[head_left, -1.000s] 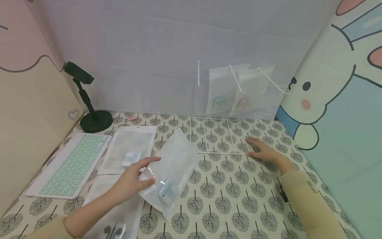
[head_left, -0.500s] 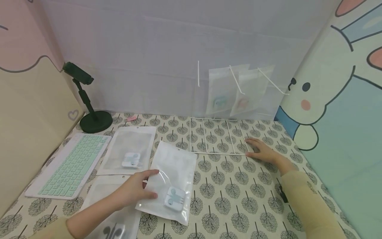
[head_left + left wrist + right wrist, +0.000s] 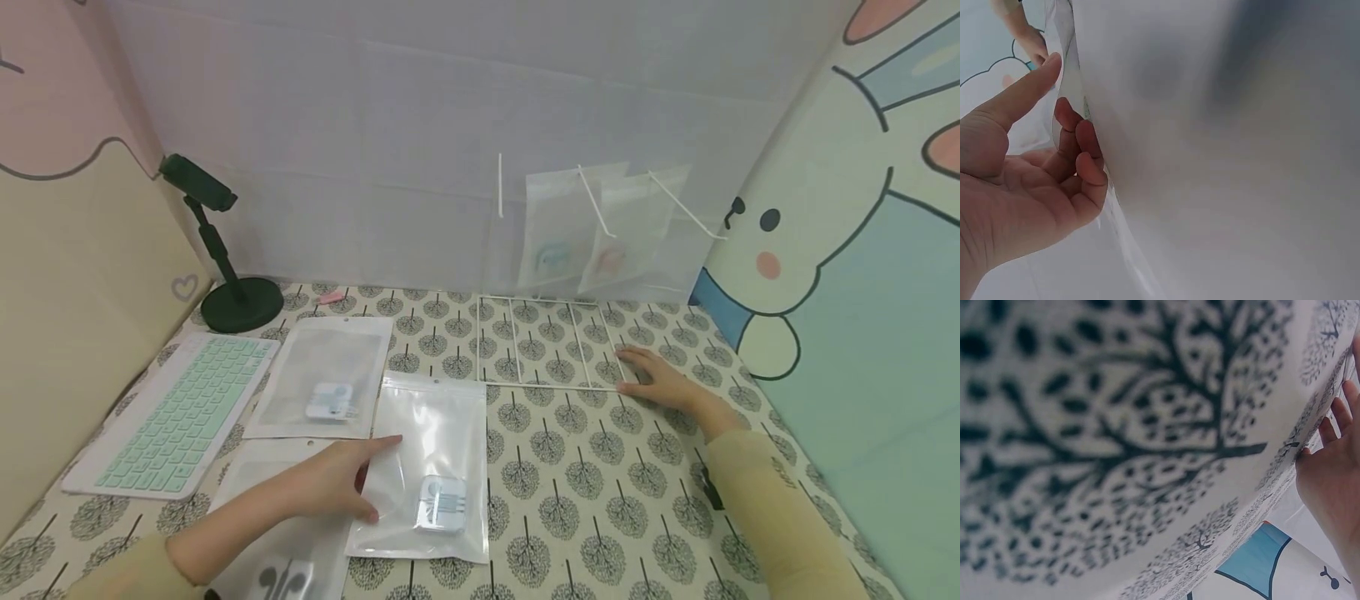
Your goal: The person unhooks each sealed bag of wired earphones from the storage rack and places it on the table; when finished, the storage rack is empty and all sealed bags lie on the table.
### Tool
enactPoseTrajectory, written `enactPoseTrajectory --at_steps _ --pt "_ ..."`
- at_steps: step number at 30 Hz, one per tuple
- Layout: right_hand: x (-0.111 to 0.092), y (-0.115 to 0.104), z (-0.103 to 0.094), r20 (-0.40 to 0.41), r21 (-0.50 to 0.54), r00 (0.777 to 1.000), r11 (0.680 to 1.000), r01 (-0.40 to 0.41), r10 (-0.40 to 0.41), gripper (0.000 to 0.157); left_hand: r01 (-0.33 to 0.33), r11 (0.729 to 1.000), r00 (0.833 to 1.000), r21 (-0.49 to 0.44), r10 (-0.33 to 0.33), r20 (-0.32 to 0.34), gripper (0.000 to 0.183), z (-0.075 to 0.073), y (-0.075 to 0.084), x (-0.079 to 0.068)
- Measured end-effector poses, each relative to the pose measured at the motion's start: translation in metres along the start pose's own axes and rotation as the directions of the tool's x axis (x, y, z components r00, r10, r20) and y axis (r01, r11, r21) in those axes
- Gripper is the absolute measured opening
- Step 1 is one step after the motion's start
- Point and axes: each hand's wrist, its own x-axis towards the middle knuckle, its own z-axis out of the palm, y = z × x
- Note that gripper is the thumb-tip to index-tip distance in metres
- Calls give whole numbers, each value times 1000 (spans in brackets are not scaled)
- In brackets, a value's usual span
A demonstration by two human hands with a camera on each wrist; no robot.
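Note:
On the cloth, a translucent zip bag lies flat with a white case of pale-blue earphones in it. The left hand rests at its left edge, thumb and forefinger spread over the plastic; in the left wrist view its other fingers bend loosely beside the bag edges. At the right, the right hand touches the front corner of a white wire rack base with extended fingers. Two bagged earphone sets, a blue one and a pink one, hang on the rack's hooks.
Left of the bag lie another earphone bag and, partly under the left forearm, a bag with dark earphones. A mint keyboard and a black stand are farther left. A bare hook sticks out.
The earphone bag has gone from tilted and lifted in the left hand to flat on the cloth, turned straight. The left hand's grip has loosened. The right hand stays by the rack base.

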Motion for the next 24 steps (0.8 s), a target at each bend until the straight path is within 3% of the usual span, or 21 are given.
enactPoseTrajectory --at_steps 7,15,20,24 --pt "-1 -1 0 -1 -3 1000 1000 -6 6 74 -8 998 1000 68 7 9 99 3 -7 2" --pt "0 -1 1 -1 5 1000 1000 -1 1 74 131 975 991 180 -127 -35 99 3 8 1" --pt "1 0 1 -1 -1 1000 1000 -2 2 73 169 962 985 215 -160 -55 95 -10 23 3" --pt "0 1 2 -1 0 1000 1000 -2 2 74 107 973 993 206 -93 -79 90 -30 34 10"
